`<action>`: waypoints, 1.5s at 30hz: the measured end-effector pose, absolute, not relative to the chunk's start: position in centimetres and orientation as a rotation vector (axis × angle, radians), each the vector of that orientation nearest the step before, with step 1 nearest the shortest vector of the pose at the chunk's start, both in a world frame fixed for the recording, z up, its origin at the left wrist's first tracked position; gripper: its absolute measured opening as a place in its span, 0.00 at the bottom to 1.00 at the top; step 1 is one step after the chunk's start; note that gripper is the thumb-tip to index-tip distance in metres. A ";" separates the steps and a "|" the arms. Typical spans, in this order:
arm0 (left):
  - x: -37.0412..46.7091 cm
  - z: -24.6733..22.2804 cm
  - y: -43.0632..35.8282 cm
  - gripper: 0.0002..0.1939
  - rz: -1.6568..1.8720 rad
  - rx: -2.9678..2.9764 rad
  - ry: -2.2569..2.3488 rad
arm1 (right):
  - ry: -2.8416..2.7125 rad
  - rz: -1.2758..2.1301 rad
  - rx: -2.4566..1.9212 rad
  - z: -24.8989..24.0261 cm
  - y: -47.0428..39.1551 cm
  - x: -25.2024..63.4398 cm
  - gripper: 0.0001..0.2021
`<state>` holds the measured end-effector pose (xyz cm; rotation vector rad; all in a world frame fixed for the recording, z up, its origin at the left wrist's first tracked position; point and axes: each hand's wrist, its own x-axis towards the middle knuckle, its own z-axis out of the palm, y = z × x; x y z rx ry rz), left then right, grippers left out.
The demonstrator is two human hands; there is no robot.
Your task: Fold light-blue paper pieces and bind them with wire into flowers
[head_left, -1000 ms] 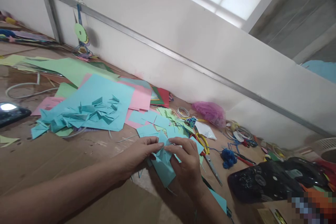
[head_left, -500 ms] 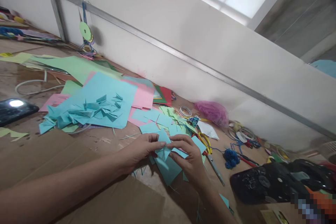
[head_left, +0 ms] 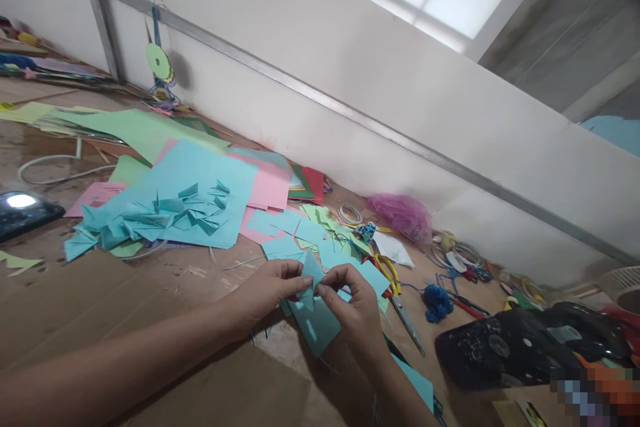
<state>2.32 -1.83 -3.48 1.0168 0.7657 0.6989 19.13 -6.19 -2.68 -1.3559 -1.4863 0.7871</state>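
Observation:
A small folded piece of light blue paper (head_left: 311, 268) is held up between both hands. My left hand (head_left: 280, 283) pinches its left side between thumb and fingers. On the other side, my right hand (head_left: 353, 300) is closed, thumb and forefinger pinching the paper's right edge. Under the hands lies a larger blue paper piece (head_left: 316, 327), and several cut blue squares (head_left: 285, 247) spread behind them. Many folded blue paper pieces (head_left: 165, 213) are heaped on a big blue sheet (head_left: 215, 167) to the left.
Scissors with yellow handles (head_left: 400, 300) lie right of my hands, near a blue yarn bundle (head_left: 439, 302). Further right is a black object (head_left: 495, 347). A phone (head_left: 30, 213) lies at far left, cardboard (head_left: 100, 307) in front, a pink plastic bag (head_left: 403, 215) by the wall.
My right fingers have curled in from a looser reach to a tight pinch at the paper's edge. The folded paper now looks narrower. The view has shifted slightly.

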 end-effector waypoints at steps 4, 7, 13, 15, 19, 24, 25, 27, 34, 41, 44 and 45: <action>2.4 -3.4 -1.7 0.19 0.704 1.067 0.756 | -1.457 0.785 -1.334 -2.9 -6.1 19.2 0.03; 2.6 -3.3 -1.8 0.19 0.728 1.054 0.742 | -1.366 0.899 -1.263 -3.1 -5.9 19.3 0.08; 2.6 -3.2 -1.9 0.18 0.753 0.903 0.712 | -1.372 1.041 -1.327 -2.8 -5.5 19.9 0.12; 2.6 -3.3 -1.9 0.18 0.740 0.888 0.710 | -1.434 0.976 -1.367 -2.7 -5.5 20.0 0.13; 2.7 -3.1 -2.1 0.18 0.736 0.895 0.737 | -1.442 0.947 -1.377 -2.6 -5.7 19.8 0.13; 2.5 -2.8 -1.9 0.16 0.755 0.907 0.760 | -1.464 0.991 -1.351 -2.8 -5.7 19.8 0.13; 2.5 -2.9 -1.9 0.16 0.754 0.924 0.760 | -1.479 0.981 -1.347 -2.9 -5.7 19.8 0.12; 2.3 -3.1 -1.7 0.16 0.727 0.966 0.757 | -1.498 0.941 -1.349 -2.9 -5.8 19.8 0.12; 2.1 -4.0 -1.5 0.20 0.677 0.957 0.741 | -1.596 0.842 -1.223 -2.4 -6.0 19.6 0.10; 1.9 -4.0 -1.3 0.18 0.713 0.946 0.776 | -1.766 0.768 -1.177 -2.3 -6.0 19.4 0.11; 1.9 -3.5 -1.3 0.15 0.737 0.950 0.773 | -1.794 0.708 -1.181 -2.5 -5.9 19.8 0.11; 1.8 -3.3 -1.2 0.13 0.746 0.954 0.770 | -1.788 0.693 -1.186 -2.5 -5.8 19.9 0.11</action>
